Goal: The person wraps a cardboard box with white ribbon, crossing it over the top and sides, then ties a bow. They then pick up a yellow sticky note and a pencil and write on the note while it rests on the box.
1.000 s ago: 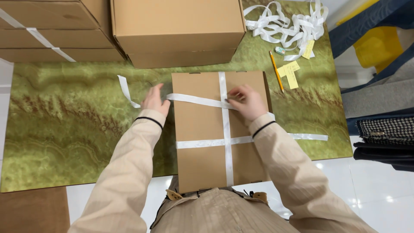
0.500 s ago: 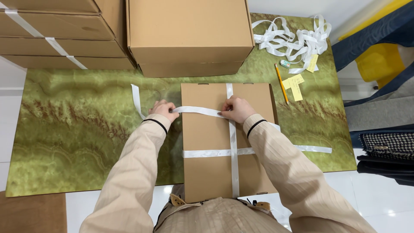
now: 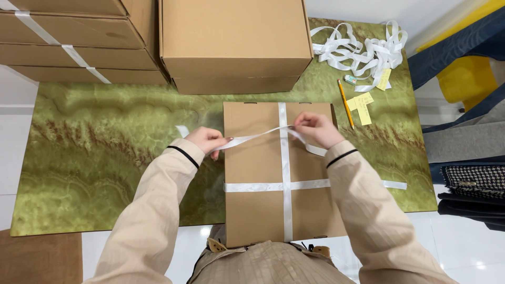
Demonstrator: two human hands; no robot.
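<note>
A flat brown cardboard box (image 3: 258, 210) lies on the green marbled table (image 3: 105, 158) in front of me. White ribbon (image 3: 285, 173) runs lengthwise down its lid and a second band crosses it lower down. My left hand (image 3: 206, 141) pinches one end of another white ribbon strip (image 3: 255, 137) at the box's left edge. My right hand (image 3: 314, 129) holds the other part of that strip above the lengthwise band, lifted slightly off the lid. A loose ribbon tail hangs under my right hand.
A large cardboard box (image 3: 234, 44) stands behind, stacked boxes (image 3: 73, 39) tied with ribbon at back left. A heap of white ribbon (image 3: 357, 50), a yellow pencil (image 3: 345, 104) and yellow sticky notes (image 3: 362, 102) lie at back right. Dark clothing (image 3: 473, 189) is at right.
Both hands have lifted the upper ribbon strip off the lid and pulled it taut; my left hand moved outward past the box's left edge. The camera view shifted slightly.
</note>
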